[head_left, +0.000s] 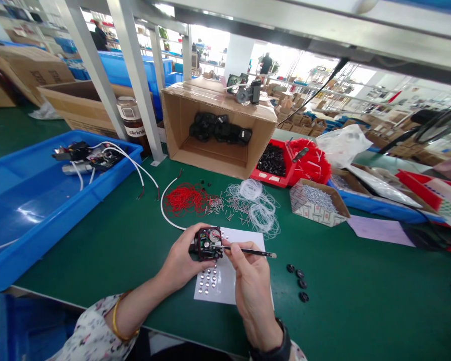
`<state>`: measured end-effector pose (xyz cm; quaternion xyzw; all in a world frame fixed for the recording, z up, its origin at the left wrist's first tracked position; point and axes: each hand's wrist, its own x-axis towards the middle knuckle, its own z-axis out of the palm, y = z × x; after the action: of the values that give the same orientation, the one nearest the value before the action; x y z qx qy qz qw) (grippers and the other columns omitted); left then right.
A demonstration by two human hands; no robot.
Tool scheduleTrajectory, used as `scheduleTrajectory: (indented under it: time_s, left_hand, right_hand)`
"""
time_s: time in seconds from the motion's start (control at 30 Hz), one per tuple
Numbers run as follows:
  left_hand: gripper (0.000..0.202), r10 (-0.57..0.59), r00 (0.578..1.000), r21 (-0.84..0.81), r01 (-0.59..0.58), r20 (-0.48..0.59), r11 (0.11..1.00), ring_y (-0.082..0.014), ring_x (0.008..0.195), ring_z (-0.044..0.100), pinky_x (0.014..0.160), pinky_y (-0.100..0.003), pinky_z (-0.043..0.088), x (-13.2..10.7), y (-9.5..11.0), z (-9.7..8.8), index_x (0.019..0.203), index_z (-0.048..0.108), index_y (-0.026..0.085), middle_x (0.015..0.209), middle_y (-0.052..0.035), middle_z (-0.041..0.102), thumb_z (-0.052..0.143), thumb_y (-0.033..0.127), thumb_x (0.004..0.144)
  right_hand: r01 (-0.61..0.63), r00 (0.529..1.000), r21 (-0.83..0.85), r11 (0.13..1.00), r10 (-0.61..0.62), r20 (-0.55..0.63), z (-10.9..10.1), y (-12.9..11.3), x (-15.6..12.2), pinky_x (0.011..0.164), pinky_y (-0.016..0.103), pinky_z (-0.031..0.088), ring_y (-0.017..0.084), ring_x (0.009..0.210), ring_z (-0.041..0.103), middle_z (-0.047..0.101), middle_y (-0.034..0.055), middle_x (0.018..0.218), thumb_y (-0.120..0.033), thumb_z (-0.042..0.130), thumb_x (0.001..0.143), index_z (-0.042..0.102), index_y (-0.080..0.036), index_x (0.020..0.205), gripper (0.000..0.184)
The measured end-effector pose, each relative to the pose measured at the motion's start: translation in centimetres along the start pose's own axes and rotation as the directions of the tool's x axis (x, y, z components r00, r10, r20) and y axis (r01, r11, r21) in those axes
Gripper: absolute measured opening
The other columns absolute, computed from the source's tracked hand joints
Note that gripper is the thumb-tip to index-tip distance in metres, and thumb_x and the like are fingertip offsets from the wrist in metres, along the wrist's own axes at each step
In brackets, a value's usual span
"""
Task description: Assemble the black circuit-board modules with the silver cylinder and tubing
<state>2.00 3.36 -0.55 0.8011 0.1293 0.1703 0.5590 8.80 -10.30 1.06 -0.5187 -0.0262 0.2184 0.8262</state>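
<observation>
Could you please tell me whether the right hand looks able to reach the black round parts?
Probably yes: the black round parts lie on the green tabletop just right of the right hand, with nothing visible between them, though the thin tool it holds might need setting down first.

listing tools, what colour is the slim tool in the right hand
The slim tool is mostly black; head view.

Black-handled tool (pixel 257 252), green tabletop (pixel 361 291)
</observation>
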Motion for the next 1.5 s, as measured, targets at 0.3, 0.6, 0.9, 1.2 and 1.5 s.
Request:
scheduleTrajectory:
  time_s: [0.3,0.6,0.9,1.2,1.5]
  left_hand:
    - [0.066,0.013,1.000,0.019,-0.012,-0.009,1.000,-0.0232,0.110,0.052,0.099,-0.039,0.040,0.0,0.1,0.0,0.118,0.045,0.023,0.120,-0.0048,0.054,0.076,0.010,0.061]
    - [0.074,0.154,0.984,0.048,-0.150,-0.089,0.987,-0.0271,0.120,0.043,0.102,-0.045,0.037,-0.3,-1.1,0.5,0.125,0.035,0.025,0.128,-0.0095,0.044,0.076,0.014,0.065]
    - [0.047,0.388,0.921,0.176,-0.377,-0.037,0.910,-0.0256,0.121,0.041,0.097,-0.044,0.040,-0.4,-2.5,0.4,0.113,0.036,0.027,0.130,-0.0106,0.038,0.065,0.017,0.079]
    - [0.029,0.377,0.926,0.313,-0.354,-0.016,0.881,-0.0257,0.124,0.039,0.100,-0.044,0.041,-0.6,-2.9,0.8,0.110,0.044,0.026,0.136,-0.0098,0.033,0.052,0.014,0.084]
    - [0.034,0.365,0.928,0.257,-0.372,0.077,0.892,-0.0279,0.111,0.053,0.092,-0.040,0.048,2.6,-4.3,-1.4,0.110,0.049,0.031,0.133,-0.0067,0.043,0.063,0.037,0.079]
  right_hand:
    - [0.032,0.999,-0.046,0.998,-0.031,0.020,-0.2,0.2,0.1,0.076,0.029,0.044,0.018,0.080,0.060,0.068,0.0069,0.086,-0.036,0.073,0.072,0.057,-0.016,0.078,0.026]
    - [0.072,0.997,-0.080,0.994,-0.069,0.038,0.0,0.1,0.1,0.078,0.031,0.044,0.019,0.082,0.060,0.067,0.0060,0.085,-0.035,0.071,0.075,0.057,-0.016,0.080,0.024]
    - [0.112,0.993,-0.138,0.984,-0.107,0.044,-0.2,0.2,0.5,0.077,0.034,0.045,0.022,0.083,0.060,0.067,0.0070,0.085,-0.037,0.068,0.077,0.058,-0.016,0.080,0.024]
    - [0.664,0.735,-0.514,0.544,-0.602,0.313,1.3,-2.6,-0.7,0.076,0.034,0.048,0.021,0.084,0.061,0.065,0.0052,0.086,-0.018,0.057,0.083,0.064,-0.024,0.079,0.010]
    - [0.688,0.632,-0.611,0.392,-0.738,0.237,4.5,-11.6,11.9,0.068,0.030,0.040,0.018,0.073,0.054,0.059,0.0030,0.078,-0.037,0.042,0.092,0.061,-0.019,0.094,0.026]
